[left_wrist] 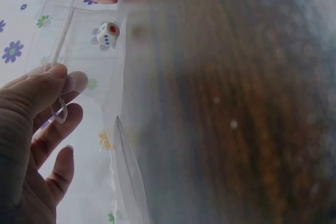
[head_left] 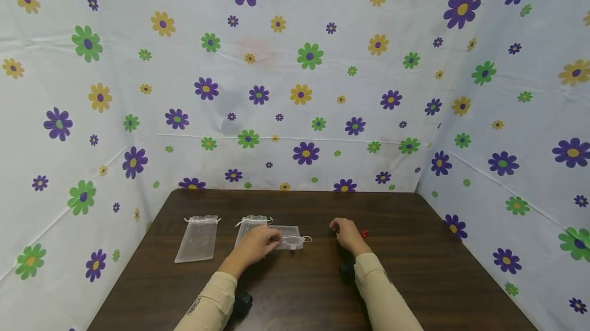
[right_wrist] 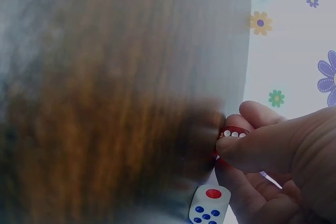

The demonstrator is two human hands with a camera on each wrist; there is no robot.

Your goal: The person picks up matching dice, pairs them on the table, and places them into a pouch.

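Observation:
My left hand (head_left: 255, 244) pinches the corded edge of a sheer white drawstring pouch (left_wrist: 94, 61) between thumb and fingers. Just past those fingers, a white die (left_wrist: 108, 33) with a large red pip overlaps the sheer fabric in the left wrist view. Farther right, my right hand (head_left: 348, 234) holds a red die (right_wrist: 233, 132) with white pips by thumb and fingertips. Another white die (right_wrist: 210, 203), with red and blue pips, shows close beside the right fingers in the right wrist view. The right hand covers part of its red die.
One more drawstring pouch (head_left: 198, 239) lies flat at the left of the dark wooden table (head_left: 295, 295). A second pouch (head_left: 252, 221) lies partly under the left hand. Right of the right hand is a small red piece (head_left: 364, 233). Flower-printed cloth (head_left: 276, 75) surrounds the table.

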